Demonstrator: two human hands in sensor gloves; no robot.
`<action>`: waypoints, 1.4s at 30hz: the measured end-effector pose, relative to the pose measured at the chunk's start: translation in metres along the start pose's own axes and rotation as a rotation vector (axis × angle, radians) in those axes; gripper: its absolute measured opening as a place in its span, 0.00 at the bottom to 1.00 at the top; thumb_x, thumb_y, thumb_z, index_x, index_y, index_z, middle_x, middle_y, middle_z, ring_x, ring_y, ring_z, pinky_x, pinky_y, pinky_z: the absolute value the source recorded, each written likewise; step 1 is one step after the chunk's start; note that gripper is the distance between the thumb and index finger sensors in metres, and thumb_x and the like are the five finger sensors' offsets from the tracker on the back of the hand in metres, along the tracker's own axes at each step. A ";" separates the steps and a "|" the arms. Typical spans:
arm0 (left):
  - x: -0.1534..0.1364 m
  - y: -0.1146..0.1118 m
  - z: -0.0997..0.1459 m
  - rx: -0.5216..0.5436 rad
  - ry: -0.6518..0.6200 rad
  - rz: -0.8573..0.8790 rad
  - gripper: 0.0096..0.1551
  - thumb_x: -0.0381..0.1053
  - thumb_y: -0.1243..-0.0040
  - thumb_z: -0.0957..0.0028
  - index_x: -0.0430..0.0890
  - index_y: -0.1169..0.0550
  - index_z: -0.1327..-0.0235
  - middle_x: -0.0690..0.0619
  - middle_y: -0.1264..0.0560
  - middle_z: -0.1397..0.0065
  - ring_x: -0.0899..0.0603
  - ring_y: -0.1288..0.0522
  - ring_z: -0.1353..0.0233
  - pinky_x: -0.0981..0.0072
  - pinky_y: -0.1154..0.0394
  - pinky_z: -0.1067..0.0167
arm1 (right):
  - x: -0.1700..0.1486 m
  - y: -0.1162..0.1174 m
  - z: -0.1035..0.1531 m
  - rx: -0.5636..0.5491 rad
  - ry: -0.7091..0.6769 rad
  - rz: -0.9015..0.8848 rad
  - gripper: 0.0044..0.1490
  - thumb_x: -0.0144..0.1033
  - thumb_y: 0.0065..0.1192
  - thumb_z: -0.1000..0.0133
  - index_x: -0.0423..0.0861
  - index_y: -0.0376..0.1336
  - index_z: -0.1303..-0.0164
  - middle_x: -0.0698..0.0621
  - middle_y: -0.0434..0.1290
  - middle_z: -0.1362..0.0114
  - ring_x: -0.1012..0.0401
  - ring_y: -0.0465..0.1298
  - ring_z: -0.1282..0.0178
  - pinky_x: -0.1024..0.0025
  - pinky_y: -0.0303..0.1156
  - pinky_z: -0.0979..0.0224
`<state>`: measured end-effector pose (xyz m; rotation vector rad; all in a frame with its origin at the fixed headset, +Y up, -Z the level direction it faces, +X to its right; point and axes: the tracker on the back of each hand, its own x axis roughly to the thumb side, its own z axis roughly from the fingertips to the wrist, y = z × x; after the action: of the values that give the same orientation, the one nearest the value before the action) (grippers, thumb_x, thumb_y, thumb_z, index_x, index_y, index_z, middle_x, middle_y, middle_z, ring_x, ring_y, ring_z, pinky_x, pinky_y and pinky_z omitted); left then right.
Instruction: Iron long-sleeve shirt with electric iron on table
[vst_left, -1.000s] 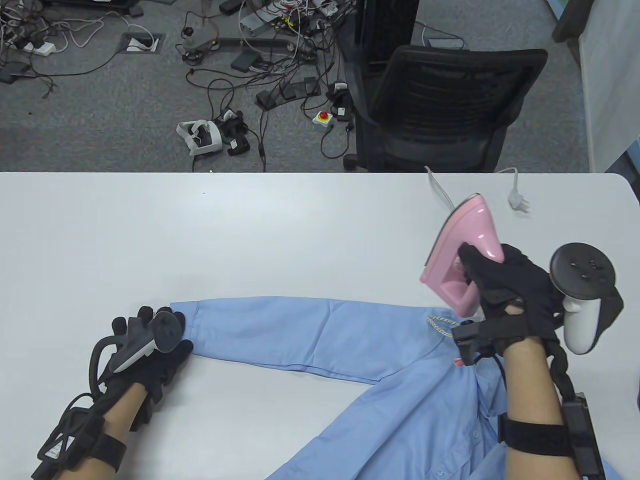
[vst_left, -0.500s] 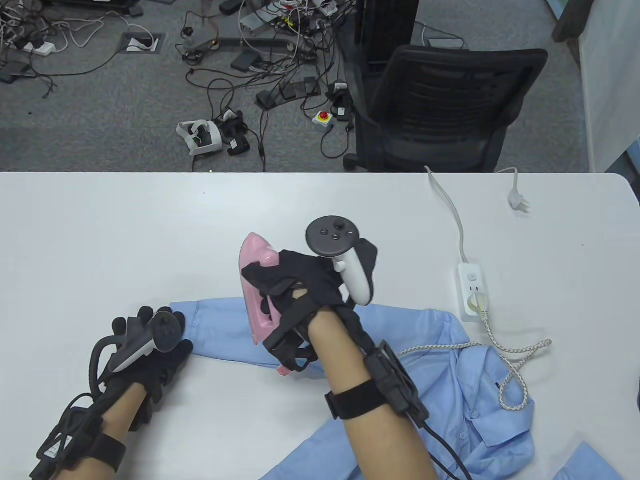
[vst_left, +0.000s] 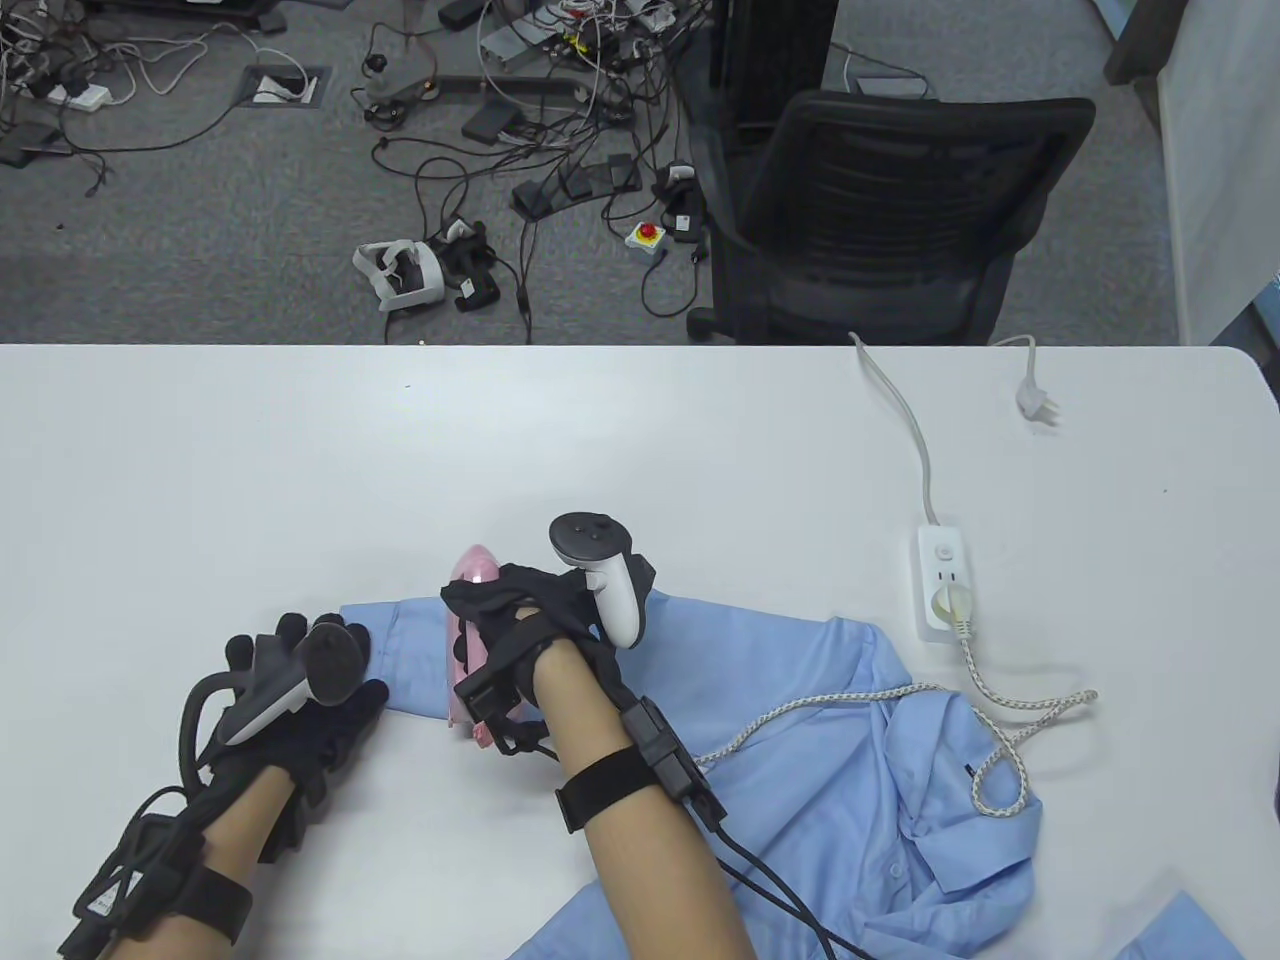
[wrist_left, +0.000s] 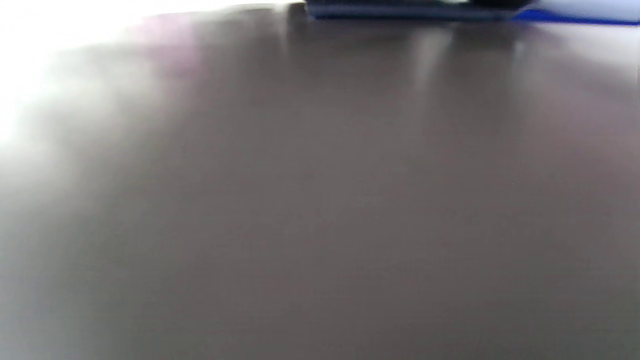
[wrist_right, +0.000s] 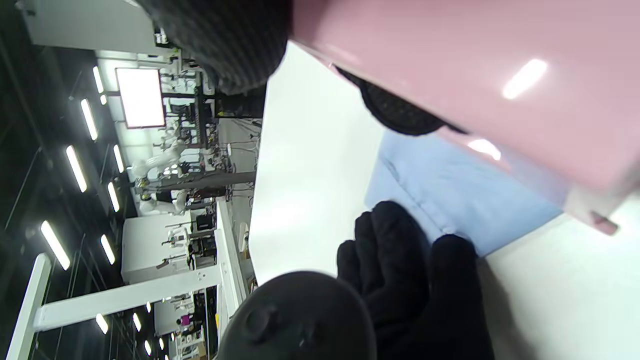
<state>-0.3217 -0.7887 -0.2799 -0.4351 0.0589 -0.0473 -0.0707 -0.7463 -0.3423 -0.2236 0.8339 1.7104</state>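
Observation:
A light blue long-sleeve shirt (vst_left: 830, 770) lies on the white table (vst_left: 500, 450), one sleeve (vst_left: 420, 650) stretched out to the left. My right hand (vst_left: 520, 610) grips the handle of a pink electric iron (vst_left: 468, 640) that sits on the sleeve near the cuff. My left hand (vst_left: 310, 680) rests flat on the cuff end of the sleeve. In the right wrist view the pink iron (wrist_right: 475, 75) fills the top, with the blue sleeve (wrist_right: 450, 200) and my left hand (wrist_right: 405, 280) below it. The left wrist view is a blur of table.
A white power strip (vst_left: 945, 585) lies at the right with the iron's braided cord (vst_left: 1010, 710) plugged in and trailing over the shirt. A loose white plug (vst_left: 1035, 400) lies at the far right. A black office chair (vst_left: 880, 210) stands behind the table.
My right hand has carried the iron from the right side of the table leftwards and down onto the sleeve near the cuff. The left hand has stayed on the cuff.

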 end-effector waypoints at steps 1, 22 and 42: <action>0.001 0.000 0.000 0.005 0.004 -0.010 0.41 0.73 0.61 0.47 0.59 0.49 0.24 0.57 0.56 0.12 0.44 0.64 0.15 0.33 0.71 0.29 | -0.002 -0.001 -0.001 -0.005 0.005 -0.001 0.41 0.49 0.62 0.52 0.33 0.54 0.41 0.42 0.65 0.45 0.54 0.77 0.49 0.61 0.80 0.46; -0.003 0.002 0.000 0.017 0.042 -0.028 0.42 0.74 0.59 0.47 0.58 0.48 0.23 0.55 0.54 0.12 0.43 0.62 0.15 0.32 0.69 0.29 | -0.057 -0.105 0.044 -0.293 0.158 0.070 0.41 0.52 0.56 0.52 0.31 0.55 0.43 0.43 0.67 0.48 0.59 0.80 0.54 0.68 0.84 0.52; 0.004 0.003 0.011 0.063 -0.019 -0.034 0.37 0.69 0.55 0.46 0.57 0.43 0.25 0.55 0.49 0.13 0.43 0.60 0.15 0.33 0.68 0.29 | -0.114 -0.252 0.116 -0.578 0.276 0.132 0.42 0.53 0.56 0.53 0.31 0.58 0.44 0.44 0.69 0.50 0.59 0.81 0.59 0.67 0.84 0.57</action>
<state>-0.3169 -0.7822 -0.2714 -0.3734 0.0314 -0.0785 0.2258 -0.7398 -0.2985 -0.8257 0.5362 2.0462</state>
